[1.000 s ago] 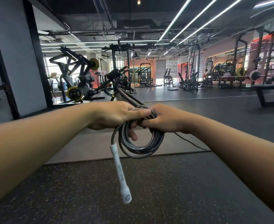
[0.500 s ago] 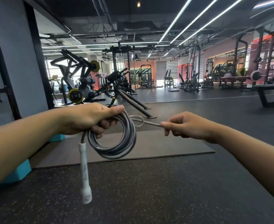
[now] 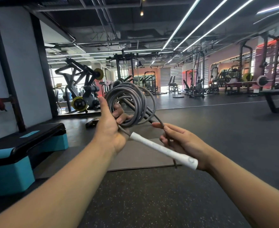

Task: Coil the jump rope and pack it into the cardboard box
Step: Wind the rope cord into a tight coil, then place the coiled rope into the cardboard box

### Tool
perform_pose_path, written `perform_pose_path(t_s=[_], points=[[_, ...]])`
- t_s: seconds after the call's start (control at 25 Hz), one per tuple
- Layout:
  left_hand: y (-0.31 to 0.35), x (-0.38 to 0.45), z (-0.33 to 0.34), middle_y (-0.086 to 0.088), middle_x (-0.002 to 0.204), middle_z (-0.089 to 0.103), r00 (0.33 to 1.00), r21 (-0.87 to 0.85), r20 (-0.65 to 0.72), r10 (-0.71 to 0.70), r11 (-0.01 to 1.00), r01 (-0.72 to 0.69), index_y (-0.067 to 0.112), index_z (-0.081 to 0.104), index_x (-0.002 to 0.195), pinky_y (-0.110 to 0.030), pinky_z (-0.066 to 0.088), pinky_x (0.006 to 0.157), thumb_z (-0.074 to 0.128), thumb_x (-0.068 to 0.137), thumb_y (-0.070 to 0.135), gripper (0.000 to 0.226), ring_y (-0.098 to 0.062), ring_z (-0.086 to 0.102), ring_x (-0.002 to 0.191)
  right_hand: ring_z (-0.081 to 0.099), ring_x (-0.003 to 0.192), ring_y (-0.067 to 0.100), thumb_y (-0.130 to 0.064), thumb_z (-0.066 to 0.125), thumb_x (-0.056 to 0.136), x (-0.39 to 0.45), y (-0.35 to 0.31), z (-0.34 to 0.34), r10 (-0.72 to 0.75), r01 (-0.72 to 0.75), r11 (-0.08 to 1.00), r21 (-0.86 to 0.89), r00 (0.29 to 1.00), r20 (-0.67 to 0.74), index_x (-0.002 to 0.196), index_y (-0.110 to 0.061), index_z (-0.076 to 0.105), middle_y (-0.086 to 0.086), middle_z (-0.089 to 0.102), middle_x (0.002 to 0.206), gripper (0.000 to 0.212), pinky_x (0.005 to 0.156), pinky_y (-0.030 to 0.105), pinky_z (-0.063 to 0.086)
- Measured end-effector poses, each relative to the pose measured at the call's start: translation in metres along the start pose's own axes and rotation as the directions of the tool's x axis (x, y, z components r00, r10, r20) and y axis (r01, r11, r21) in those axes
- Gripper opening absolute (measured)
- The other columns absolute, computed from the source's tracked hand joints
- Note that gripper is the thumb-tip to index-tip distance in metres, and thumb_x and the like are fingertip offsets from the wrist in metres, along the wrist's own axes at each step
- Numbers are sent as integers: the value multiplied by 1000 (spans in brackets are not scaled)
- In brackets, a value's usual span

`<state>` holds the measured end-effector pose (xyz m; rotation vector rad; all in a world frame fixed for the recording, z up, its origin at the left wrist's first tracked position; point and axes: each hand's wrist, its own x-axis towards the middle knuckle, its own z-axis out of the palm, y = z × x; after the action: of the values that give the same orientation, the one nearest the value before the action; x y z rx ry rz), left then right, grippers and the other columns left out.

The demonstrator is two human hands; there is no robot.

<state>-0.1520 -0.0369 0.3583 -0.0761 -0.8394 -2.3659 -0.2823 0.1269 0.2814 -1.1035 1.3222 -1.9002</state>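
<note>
Gym machines and weight racks fill the far end of the room under long strip lights, and the dark speckled floor runs toward us with a grey mat laid on it. At the floor's left edge sits a teal step platform with a black top.

Both arms reach out over the mat, holding the jump rope in the air. Its grey cord is wound into a round bundle of several loops, standing roughly upright. The left hand is palm up, its fingers curled closed around the bottom of the loops. One white handle, slim, with faint marks near its butt end, slants down to the right from that palm, crossing in front of the right hand. The right hand pinches a loose strand of cord that leaves the coil, fingers bent around it; the strand's tail hangs below the hand.
</note>
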Motion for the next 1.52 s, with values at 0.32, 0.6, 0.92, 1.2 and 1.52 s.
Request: perform_pose_path(t_s=[0.32,0.6,0.92,1.2,1.52], points=[[-39,7,13,5,56,53,862,62,-463,206,978,-200,15,52,79,-27,57,56,44,91,71,58,-12,55,42,42,65,11,1,68,84,18,15,53,-122,80,954,288,984,131,126,-17,65,4,59,97,45,58,25,28],[-55,-5,-37,-2,106,70,877,702,-250,410,701,-128,27,45,129,-41,60,80,77,67,70,82,-20,72,88,45,56,15,-40,78,85,31,-18,59,-106,89,993,-72,954,-280,92,-18,67,2,69,79,26,42,21,31],[-18,-21,-67,2,107,53,791,970,243,561,-125,-209,23,54,106,-10,39,61,63,95,16,17,-5,52,78,45,52,20,-22,64,97,36,11,80,-6,-159,855,-493,949,-316,82,-2,62,11,57,62,25,47,31,40],[29,-33,-99,-1,108,55,742,964,267,615,-167,-209,15,56,108,-28,40,74,55,92,3,20,-22,53,101,58,71,29,-12,55,98,74,51,143,132,-177,938,-298,977,-165,89,-3,58,14,61,73,13,81,48,57],[194,-141,-167,6,109,56,598,949,-250,761,72,306,22,46,108,-20,29,81,59,91,5,28,-16,40,104,66,64,6,-17,59,92,86,84,344,343,-257,864,-433,930,131,104,5,62,12,66,83,25,64,27,51]])
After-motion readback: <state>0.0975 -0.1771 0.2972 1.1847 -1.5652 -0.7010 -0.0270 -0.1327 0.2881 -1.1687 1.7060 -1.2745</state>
